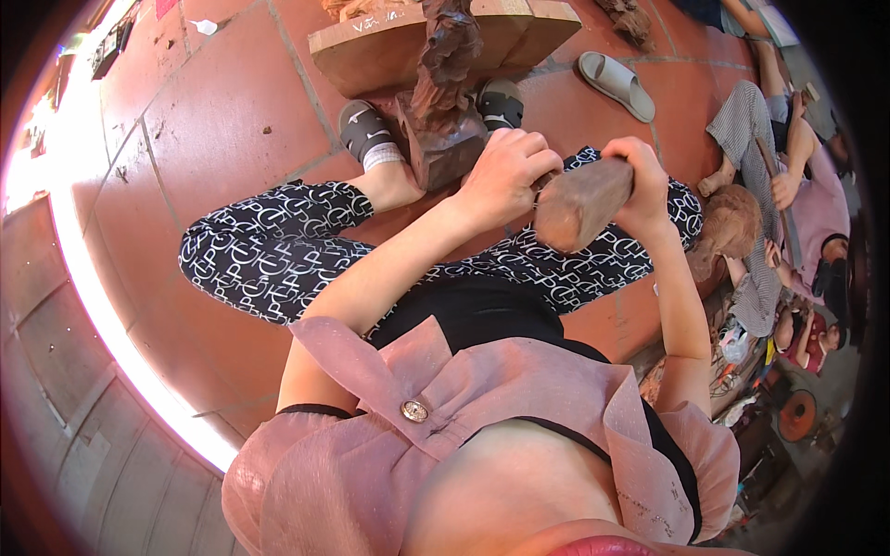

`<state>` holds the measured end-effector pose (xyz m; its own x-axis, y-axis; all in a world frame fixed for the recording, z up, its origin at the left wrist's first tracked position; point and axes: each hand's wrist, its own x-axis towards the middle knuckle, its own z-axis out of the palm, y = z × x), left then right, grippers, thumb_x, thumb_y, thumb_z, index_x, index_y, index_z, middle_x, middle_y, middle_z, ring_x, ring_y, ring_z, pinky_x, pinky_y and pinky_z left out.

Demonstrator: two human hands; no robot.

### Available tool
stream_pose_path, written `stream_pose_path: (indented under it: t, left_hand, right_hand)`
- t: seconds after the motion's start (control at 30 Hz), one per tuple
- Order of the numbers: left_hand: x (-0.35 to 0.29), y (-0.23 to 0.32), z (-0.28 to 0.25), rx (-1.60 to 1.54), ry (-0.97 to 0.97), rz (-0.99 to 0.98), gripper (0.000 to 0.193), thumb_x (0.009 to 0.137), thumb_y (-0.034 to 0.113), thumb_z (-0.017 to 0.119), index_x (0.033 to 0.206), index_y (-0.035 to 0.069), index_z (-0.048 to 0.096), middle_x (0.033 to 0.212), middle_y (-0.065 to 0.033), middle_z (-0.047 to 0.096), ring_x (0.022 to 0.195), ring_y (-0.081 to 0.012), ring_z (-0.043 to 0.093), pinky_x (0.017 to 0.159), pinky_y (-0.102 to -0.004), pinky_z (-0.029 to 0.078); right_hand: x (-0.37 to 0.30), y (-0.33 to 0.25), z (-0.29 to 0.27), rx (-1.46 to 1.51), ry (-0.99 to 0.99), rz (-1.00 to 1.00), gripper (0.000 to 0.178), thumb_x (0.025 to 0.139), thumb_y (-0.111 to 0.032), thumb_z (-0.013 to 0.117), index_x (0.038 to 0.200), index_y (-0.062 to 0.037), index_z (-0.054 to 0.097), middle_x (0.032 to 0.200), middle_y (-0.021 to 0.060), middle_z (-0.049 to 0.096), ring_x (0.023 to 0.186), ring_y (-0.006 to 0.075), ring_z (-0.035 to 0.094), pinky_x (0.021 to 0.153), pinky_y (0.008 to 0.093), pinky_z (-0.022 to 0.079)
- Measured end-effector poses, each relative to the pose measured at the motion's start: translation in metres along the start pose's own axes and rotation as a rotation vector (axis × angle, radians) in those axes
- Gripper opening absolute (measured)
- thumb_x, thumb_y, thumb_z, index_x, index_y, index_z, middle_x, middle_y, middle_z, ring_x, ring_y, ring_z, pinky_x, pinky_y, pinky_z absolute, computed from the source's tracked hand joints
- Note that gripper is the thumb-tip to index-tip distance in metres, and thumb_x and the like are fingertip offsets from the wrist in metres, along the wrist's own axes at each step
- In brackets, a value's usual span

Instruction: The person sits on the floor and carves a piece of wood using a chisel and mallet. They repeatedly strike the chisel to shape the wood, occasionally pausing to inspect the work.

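A: Head view. We see the right hand [640, 181] closed around a wooden mallet [582, 204], whose blunt head points down and toward us, its long axis slanting from the fist toward the lap. Where does the carving lie from it?

B: The dark wood carving [445, 88] stands up and to the left of the mallet, propped between the two sandalled feet on the tiled floor [213, 120]. The left hand [505, 176] is the nearer one: it sits just below the carving's base, fisted, knuckles up. We judge that it grips a slim tool, perhaps a chisel, but the tool itself is hidden, so we cannot tell.

A: And the arms?

B: Both forearms rise from the lower edge and converge; the two fists sit nearly touching, the mallet head hanging just behind the left fist. At the right edge another person [797, 213] sits well apart.
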<state>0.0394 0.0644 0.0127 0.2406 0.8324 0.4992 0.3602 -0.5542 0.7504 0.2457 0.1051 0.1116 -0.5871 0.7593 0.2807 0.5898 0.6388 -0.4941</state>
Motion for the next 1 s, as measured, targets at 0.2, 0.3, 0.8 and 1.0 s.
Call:
stream_pose_path:
  t: [0.2, 0.3, 0.8, 1.0]
  left_hand:
    - [-0.001, -0.005, 0.004, 0.037, 0.010, -0.050, 0.020, 0.067, 0.008, 0.070, 0.086, 0.013, 0.063, 0.082, -0.0031, 0.055, 0.084, -0.0250, 0.054, 0.076, -0.0377, 0.037]
    - [-0.004, -0.011, 0.002, 0.094, -0.007, -0.073, 0.029, 0.062, 0.019, 0.078, 0.086, 0.015, 0.063, 0.081, -0.0021, 0.055, 0.082, -0.0246, 0.055, 0.074, -0.0369, 0.037]
    - [0.005, -0.026, -0.014, -0.246, 0.109, -0.212, 0.017, 0.065, -0.005, 0.062, 0.071, 0.011, 0.057, 0.066, -0.0010, 0.053, 0.072, -0.0211, 0.055, 0.073, -0.0331, 0.038]
    - [-0.001, -0.028, -0.017, -0.178, 0.092, -0.144, 0.022, 0.062, -0.008, 0.059, 0.076, 0.009, 0.058, 0.069, -0.0032, 0.053, 0.072, -0.0240, 0.054, 0.073, -0.0338, 0.038]
  right_hand:
    - [-0.012, 0.029, -0.004, -0.063, 0.004, 0.086, 0.035, 0.062, 0.001, 0.074, 0.091, -0.0084, 0.058, 0.086, 0.0081, 0.061, 0.086, 0.0309, 0.059, 0.079, 0.0373, 0.046]
    - [-0.019, 0.029, 0.004, -0.017, 0.009, 0.125, 0.033, 0.064, -0.001, 0.076, 0.090, -0.0085, 0.058, 0.085, 0.0079, 0.061, 0.085, 0.0302, 0.059, 0.079, 0.0370, 0.046]
    - [-0.008, 0.043, 0.016, -0.022, 0.026, 0.057, 0.032, 0.066, -0.001, 0.075, 0.093, -0.0070, 0.058, 0.088, 0.0092, 0.061, 0.084, 0.0297, 0.060, 0.078, 0.0353, 0.048]
    - [-0.003, 0.046, 0.025, -0.072, -0.023, 0.066, 0.035, 0.064, 0.001, 0.074, 0.094, -0.0067, 0.058, 0.088, 0.0098, 0.061, 0.086, 0.0310, 0.060, 0.079, 0.0371, 0.046]
